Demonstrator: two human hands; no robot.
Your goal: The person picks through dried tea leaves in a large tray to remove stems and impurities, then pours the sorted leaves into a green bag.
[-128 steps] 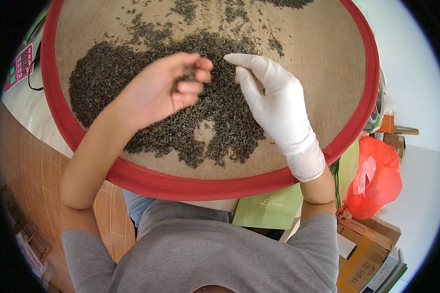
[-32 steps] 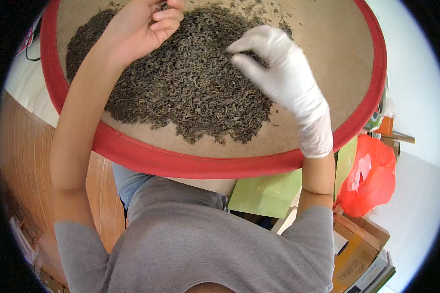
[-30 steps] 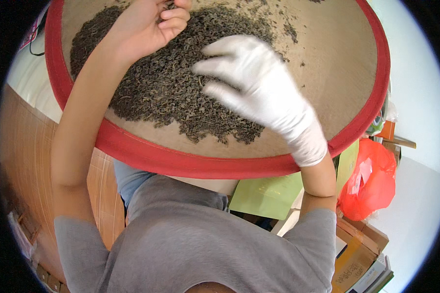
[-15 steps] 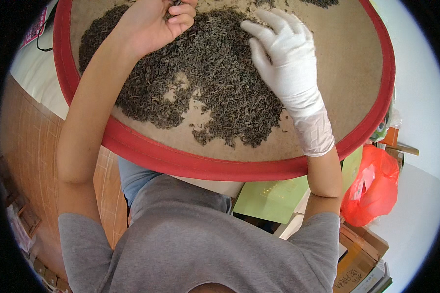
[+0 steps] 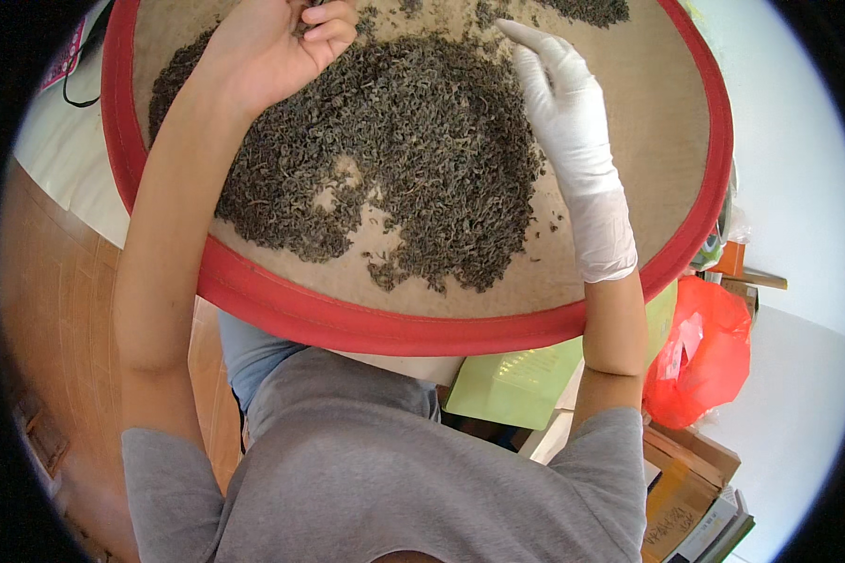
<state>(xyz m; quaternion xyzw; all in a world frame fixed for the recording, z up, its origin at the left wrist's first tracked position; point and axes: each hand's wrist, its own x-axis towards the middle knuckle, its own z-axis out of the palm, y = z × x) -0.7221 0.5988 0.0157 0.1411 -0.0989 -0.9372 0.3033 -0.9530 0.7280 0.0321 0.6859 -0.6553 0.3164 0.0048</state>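
Observation:
A heap of dark, curled dried tea leaves lies spread over a round, beige-lined tray with a red fabric rim. My bare left hand is above the far left part of the heap, cut off by the top edge. Its fingers are curled, with dark bits that look like tea leaves between them. My right hand wears a white glove and is at the heap's far right side. Its index finger stretches toward scattered leaves; the thumb stands apart from it, and nothing shows between them.
A smaller patch of leaves lies at the tray's far edge. Below the tray at right are a green box, a red plastic bag and cardboard boxes. A pale tabletop shows at left, above the wooden floor.
My right hand has moved right, off the heap's edge, turning so its fingers look closer together. My left hand has shifted slightly left, still curled. The view has shifted a little.

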